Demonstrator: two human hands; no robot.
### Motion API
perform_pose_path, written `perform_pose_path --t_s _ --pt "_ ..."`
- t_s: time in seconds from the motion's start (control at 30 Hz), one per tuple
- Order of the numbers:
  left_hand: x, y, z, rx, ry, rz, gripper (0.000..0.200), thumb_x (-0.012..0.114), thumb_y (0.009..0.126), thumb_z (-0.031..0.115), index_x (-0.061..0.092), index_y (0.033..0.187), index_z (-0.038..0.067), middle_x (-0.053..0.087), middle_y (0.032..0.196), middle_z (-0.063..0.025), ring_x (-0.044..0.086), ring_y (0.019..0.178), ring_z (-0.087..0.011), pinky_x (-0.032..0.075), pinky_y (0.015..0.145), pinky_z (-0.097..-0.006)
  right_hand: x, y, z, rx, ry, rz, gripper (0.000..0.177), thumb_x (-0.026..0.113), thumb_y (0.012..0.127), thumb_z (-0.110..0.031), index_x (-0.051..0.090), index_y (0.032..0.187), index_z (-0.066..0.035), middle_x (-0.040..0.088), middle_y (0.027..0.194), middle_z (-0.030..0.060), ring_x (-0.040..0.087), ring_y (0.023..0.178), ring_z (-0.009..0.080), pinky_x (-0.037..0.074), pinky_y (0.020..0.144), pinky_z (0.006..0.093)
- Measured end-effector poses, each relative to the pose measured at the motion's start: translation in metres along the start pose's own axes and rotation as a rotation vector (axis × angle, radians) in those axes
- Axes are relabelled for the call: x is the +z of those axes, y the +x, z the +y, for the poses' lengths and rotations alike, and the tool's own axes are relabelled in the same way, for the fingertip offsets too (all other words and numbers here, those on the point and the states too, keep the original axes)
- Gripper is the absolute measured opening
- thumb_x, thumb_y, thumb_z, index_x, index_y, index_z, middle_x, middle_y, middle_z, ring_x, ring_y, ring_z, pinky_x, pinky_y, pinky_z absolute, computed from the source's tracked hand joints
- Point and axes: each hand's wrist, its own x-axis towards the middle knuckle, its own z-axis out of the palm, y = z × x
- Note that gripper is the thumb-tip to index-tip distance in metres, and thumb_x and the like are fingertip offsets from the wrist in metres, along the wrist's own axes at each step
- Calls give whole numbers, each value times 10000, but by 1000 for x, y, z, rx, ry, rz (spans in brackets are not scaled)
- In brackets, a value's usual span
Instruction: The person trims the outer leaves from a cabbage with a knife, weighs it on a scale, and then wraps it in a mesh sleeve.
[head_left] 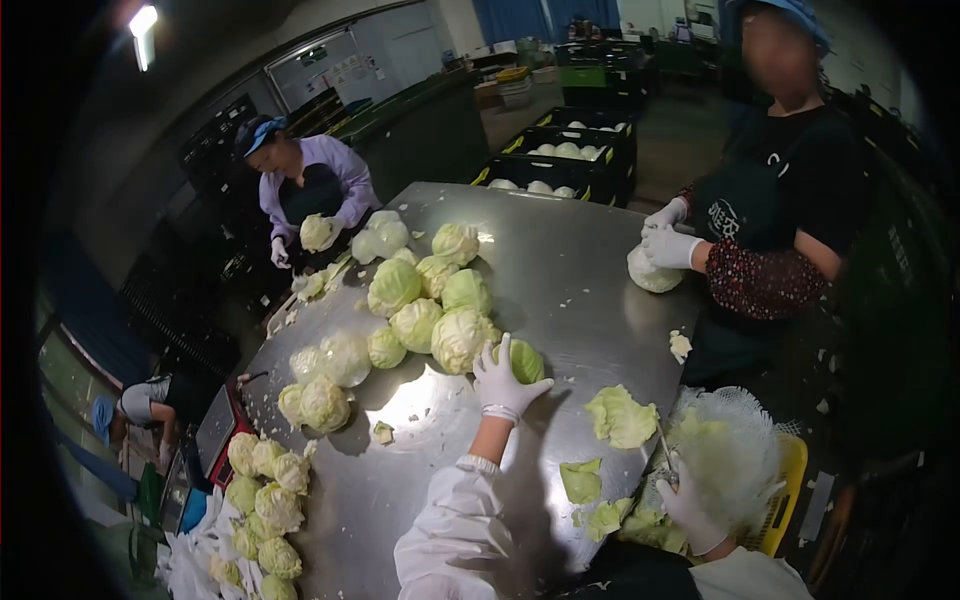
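Note:
My left hand (507,385), in a white glove, reaches across the metal table. Its fingers and thumb are spread around a green cabbage (525,362), touching it. Just left of that hand sits a large pale cabbage (461,340), with several more cabbages (415,323) grouped behind it. My right hand (690,508), also gloved, is closed around a knife (663,442) at the table's near right edge; the blade points away from me. Loose cabbage leaves (621,416) lie near the knife, and a cut leaf piece (581,481) is left of my right hand.
Right of my right hand, a yellow basket (790,495) holds white netting (735,450). Trimmed cabbages (270,500) line the left edge. One co-worker (315,185) handles a cabbage at far left; another (765,200) holds a wrapped cabbage (655,270). Black crates (570,150) stand behind the table (580,260).

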Motion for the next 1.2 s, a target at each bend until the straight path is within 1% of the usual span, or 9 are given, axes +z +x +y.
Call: perform_pose_path --t_s 0.13,0.27,0.4,0.53,0.63,0.73,0.8,0.9,1.2 --pt "28 17 6 -51 289 -127 1180 932 555 514 365 1535 179 373 1514 -249 400 1341 -478 405 1103 -543 8 -16 -19 -192 -5 57 627 658 937 -33 390 1496 61 611 1265 140 606 1150 178 480 1004 310" --pt "29 -25 -34 -133 10 13 1055 945 590 430 421 1472 184 406 1468 -223 404 1343 -438 410 1098 -520 18 -19 -29 -262 -4 13 569 696 912 -76 475 1425 33 660 1150 178 657 1055 235 510 936 343" --pt "5 -137 -93 -587 -1018 233 888 880 777 264 359 1471 76 471 1398 -178 516 1267 -316 484 1048 -441 48 -27 -53 -345 -179 -123 367 723 881 -134 571 1176 23 653 951 205 664 851 284 527 781 380" --pt "-56 -266 -73 -907 -1509 457 731 751 895 137 329 1489 80 462 1426 -155 524 1258 -286 504 1036 -411 105 -50 -84 -380 -98 -538 281 676 904 -136 578 1104 35 616 839 185 630 752 279 491 693 398" --pt "-67 -346 -66 -902 -1400 576 672 693 935 230 340 1486 78 480 1410 -152 524 1272 -290 490 1055 -424 142 -64 -79 -365 -240 -986 300 592 972 -210 547 1146 30 638 901 192 627 782 353 497 725 457" --pt "-71 -407 -57 -922 -1066 617 727 711 913 232 325 1504 58 466 1427 -161 497 1307 -291 429 1110 -432 167 -86 -83 -307 -372 -1112 337 567 997 -234 542 1237 0 634 900 189 631 812 339 500 739 433" --pt "-94 -424 -44 -972 -1016 601 789 742 882 212 308 1518 38 459 1436 -168 480 1322 -287 374 1148 -431 177 -96 -88 -342 -430 -1179 311 515 1005 -253 519 1179 4 658 962 221 662 883 415 515 777 505" --pt "-106 -429 -53 -770 -672 508 842 845 807 215 363 1462 0 466 1389 -166 474 1300 -274 383 1133 -409 191 -100 -103 -384 -587 -1243 324 530 1010 -276 522 1188 -5 666 1014 239 669 905 448 530 789 537" --pt "-91 -413 -63 -706 -507 522 630 806 845 198 449 1318 -16 502 1292 -177 493 1237 -275 395 1093 -406 187 -97 -139 -592 -806 -1205 262 559 994 -262 530 1131 -42 665 986 185 700 874 363 581 705 482"
